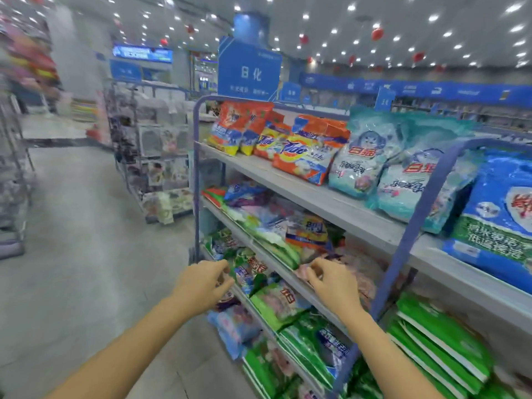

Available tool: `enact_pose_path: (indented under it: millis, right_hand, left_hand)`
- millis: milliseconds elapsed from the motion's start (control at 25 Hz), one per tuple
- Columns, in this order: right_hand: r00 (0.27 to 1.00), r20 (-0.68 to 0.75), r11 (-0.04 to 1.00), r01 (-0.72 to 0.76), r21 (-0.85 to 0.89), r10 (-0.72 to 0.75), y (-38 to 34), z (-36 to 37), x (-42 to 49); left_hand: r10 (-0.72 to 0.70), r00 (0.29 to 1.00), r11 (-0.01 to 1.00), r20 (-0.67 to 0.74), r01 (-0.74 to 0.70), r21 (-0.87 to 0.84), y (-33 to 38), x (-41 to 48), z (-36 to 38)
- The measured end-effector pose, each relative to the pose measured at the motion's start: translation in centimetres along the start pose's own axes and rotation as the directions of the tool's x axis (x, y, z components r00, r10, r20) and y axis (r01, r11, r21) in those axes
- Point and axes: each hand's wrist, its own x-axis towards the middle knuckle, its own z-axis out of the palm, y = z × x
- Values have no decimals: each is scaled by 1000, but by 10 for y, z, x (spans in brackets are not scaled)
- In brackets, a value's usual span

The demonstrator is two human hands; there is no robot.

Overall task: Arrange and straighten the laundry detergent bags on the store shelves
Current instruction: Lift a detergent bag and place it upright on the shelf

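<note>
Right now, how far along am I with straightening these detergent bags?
Looks done: the top shelf, where the orange Tide bags and teal bags stand in rows facing out. In hand: your right hand seems to pinch a pink bag on the middle shelf; your left hand hovers loosely curled, holding nothing. Left: that shelf's jumbled pile and the slumped green bags below.

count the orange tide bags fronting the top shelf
2: smaller orange plastic Tide bag on the left, larger orange Tide bag right beside it; others may be hidden behind.
</note>
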Motion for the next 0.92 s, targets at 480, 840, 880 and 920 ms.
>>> enact_pose_path:
  millis: [480, 840, 880, 920]
  right_hand:
    - [819, 305, 805, -555, 210, 486, 60, 161, 245]
    - [776, 115, 785, -614, -89, 620, 92, 243, 330]
    - [797, 54, 793, -588, -163, 602, 87, 244, 334]
    - [798, -5, 773, -586, -242, 603, 80, 241, 335]
  left_hand:
    - [-24, 1000, 991, 14, 26, -129, -95, 236, 36]
    - [207, 965, 965, 158, -175, -193, -148, 367, 87]
    - [243, 953, 957, 179, -205, -206, -161, 381, 92]
    - [278, 937, 948, 210, -233, -217, -172, 392, 96]
